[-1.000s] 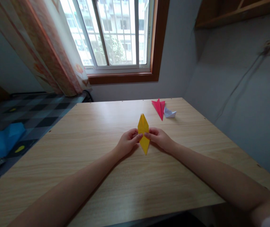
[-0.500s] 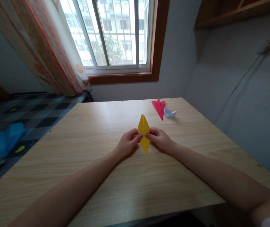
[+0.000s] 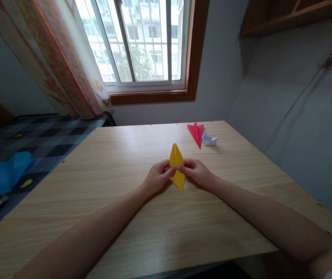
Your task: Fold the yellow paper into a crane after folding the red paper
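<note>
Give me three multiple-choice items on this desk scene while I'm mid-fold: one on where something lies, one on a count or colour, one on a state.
1. Where does the red folded paper lie?
A. on the wooden table, at its far side, beside the white folded paper
B. on the windowsill
C. under the left hand

2. How many folded paper pieces are on or over the table?
A. one
B. three
C. five

3. How is the yellow folded paper held?
A. lying flat, untouched
B. pinched at its middle between the left hand and the right hand
C. crumpled inside one fist

Answers:
1. A, as the red piece sits near the far edge with the white one right next to it.
2. B, as yellow, red and white pieces show.
3. B, as fingertips of both hands meet on its middle, with its points free.
</note>
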`<state>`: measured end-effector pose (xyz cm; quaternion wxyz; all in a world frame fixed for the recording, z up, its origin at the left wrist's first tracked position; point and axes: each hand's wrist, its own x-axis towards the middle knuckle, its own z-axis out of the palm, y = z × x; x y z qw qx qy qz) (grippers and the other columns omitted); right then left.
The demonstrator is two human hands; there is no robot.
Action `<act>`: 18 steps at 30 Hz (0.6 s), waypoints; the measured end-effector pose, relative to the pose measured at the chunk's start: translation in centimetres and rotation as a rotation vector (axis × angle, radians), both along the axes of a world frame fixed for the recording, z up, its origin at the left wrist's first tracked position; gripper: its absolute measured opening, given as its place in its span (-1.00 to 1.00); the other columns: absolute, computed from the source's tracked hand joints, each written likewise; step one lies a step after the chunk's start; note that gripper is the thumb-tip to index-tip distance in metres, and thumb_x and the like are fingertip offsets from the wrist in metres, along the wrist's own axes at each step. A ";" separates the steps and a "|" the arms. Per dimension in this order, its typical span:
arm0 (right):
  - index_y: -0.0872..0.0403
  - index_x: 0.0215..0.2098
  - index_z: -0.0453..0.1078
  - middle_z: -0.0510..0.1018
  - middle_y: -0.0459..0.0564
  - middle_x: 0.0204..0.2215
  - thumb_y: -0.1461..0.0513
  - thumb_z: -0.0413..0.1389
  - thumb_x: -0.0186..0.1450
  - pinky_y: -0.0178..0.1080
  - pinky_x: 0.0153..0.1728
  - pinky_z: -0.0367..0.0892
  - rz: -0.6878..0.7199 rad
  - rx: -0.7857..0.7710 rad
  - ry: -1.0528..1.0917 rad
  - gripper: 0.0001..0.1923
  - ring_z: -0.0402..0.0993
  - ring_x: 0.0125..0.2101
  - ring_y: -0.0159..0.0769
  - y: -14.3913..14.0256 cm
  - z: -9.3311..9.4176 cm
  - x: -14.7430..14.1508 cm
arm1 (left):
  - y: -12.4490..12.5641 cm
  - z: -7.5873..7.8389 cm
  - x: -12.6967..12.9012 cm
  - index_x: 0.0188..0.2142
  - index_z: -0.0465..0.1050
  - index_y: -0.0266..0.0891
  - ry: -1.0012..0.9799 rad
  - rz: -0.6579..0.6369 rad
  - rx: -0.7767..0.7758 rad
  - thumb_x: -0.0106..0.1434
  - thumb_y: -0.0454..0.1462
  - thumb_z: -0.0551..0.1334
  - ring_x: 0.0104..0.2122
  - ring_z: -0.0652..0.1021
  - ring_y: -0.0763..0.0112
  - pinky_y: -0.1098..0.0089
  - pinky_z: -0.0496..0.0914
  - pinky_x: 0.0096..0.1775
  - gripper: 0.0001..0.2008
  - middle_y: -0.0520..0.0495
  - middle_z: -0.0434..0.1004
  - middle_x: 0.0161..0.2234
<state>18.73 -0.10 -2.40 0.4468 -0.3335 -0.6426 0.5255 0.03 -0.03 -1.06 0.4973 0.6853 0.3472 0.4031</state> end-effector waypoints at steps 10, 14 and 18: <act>0.10 -0.31 0.51 0.57 -0.03 -0.37 -0.04 0.26 0.18 -0.23 -0.28 0.31 -0.047 -0.011 0.004 -0.63 0.43 -0.33 -0.23 0.0 0.1 -0.2 | 0.1 -0.4 0.1 -0.21 0.49 -0.29 0.027 0.004 0.065 0.24 -0.05 0.26 -0.34 0.51 0.33 0.42 0.38 -0.31 -0.67 -0.07 0.57 -0.31; 0.10 -0.39 0.49 0.54 -0.07 -0.43 -0.06 0.29 0.14 -0.25 -0.33 0.27 -0.074 -0.066 0.019 -0.62 0.40 -0.39 -0.27 0.1 -0.1 -0.2 | 0.1 -0.3 0.1 -0.26 0.48 -0.28 0.038 0.043 0.077 0.24 -0.04 0.26 -0.37 0.51 0.36 0.43 0.38 -0.34 -0.68 -0.04 0.56 -0.35; 0.09 -0.41 0.48 0.53 -0.08 -0.45 -0.03 0.32 0.12 -0.25 -0.33 0.27 -0.060 -0.142 0.091 -0.64 0.39 -0.41 -0.31 0.2 -0.3 -0.1 | 0.1 -0.2 0.1 -0.29 0.47 -0.28 0.006 0.050 0.024 0.19 -0.01 0.29 -0.41 0.50 0.39 0.44 0.38 -0.37 -0.65 -0.02 0.55 -0.39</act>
